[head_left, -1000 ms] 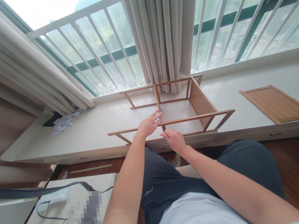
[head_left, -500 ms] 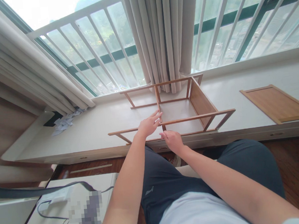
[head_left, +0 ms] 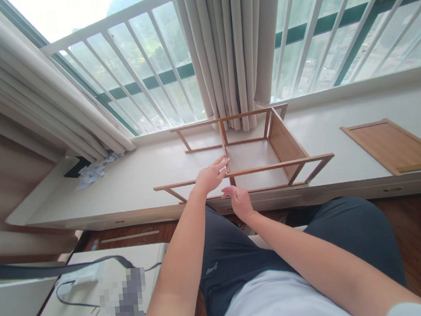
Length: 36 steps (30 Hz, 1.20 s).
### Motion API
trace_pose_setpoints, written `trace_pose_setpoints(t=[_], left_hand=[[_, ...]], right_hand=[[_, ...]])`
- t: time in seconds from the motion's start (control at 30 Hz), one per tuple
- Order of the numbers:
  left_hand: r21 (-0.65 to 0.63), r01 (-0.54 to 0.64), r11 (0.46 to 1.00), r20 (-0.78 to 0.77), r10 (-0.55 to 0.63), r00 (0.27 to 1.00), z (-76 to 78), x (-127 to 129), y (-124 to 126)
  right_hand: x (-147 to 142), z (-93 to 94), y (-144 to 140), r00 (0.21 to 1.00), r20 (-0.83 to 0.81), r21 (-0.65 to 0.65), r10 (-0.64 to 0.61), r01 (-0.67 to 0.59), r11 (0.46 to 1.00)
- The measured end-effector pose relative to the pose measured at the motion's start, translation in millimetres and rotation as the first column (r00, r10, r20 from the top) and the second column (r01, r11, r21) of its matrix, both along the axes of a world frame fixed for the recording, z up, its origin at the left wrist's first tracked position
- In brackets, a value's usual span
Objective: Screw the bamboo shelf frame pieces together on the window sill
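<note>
A light wooden shelf frame (head_left: 255,169) lies on its side on the white window ledge (head_left: 132,184), with one solid wooden panel (head_left: 285,144) fitted near its right end. My left hand (head_left: 210,175) rests on the frame's near rail by the middle upright, fingers stretched out. My right hand (head_left: 238,201) hovers just below the near rail at the ledge's front edge, fingers loosely curled, holding nothing that I can see.
A loose wooden shelf board (head_left: 393,146) lies on the ledge at the right. Crumpled paper (head_left: 92,172) sits at the ledge's left end. Curtains (head_left: 234,47) hang behind the frame. A cable (head_left: 80,268) runs over a white surface at lower left.
My right hand has drawn back a little from the frame's near rail, toward me and slightly left. My left hand has stayed on the rail.
</note>
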State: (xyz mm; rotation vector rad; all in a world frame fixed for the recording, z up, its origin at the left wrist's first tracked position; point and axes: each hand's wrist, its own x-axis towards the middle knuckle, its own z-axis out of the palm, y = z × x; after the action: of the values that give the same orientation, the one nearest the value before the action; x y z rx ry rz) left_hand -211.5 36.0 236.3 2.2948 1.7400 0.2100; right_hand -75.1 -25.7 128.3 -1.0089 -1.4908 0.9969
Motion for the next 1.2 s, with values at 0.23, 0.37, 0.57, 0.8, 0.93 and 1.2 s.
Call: trace_pose_setpoints(t=[0.23,0.37,0.57,0.8,0.93,1.2], left_hand=[[0.062,-0.048,0.997,0.02,0.046,0.999,1.1,4,-5],[0.193,-0.065,0.979,0.169,0.032,0.985,-1.2,3,-6],[0.336,-0.103,0.936,0.385,-0.037,0.922,3.4,5,-15],[0.047,-0.535,0.844,0.771,0.31,0.556,-20.8,30,-62],[-0.314,-0.535,0.784,0.825,0.504,0.255,-38.7,32,-66],[-0.571,-0.281,0.771,0.743,0.632,0.22,-26.0,31,-53]], right_hand=[[-14,9.5,-8,0.961,-0.275,-0.243,-0.018,-0.052,0.969],[-13,8.1,-6,0.947,-0.321,-0.287,0.002,-0.099,0.953],[-9,3.6,-2,0.949,-0.309,-0.264,0.065,-0.151,0.953],[0,9.3,2,0.952,-0.287,-0.222,0.106,-0.174,0.959],[5,12.7,4,0.965,-0.228,-0.218,0.133,-0.183,0.959],[10,18.7,10,0.955,-0.2,-0.196,0.22,-0.259,0.946]])
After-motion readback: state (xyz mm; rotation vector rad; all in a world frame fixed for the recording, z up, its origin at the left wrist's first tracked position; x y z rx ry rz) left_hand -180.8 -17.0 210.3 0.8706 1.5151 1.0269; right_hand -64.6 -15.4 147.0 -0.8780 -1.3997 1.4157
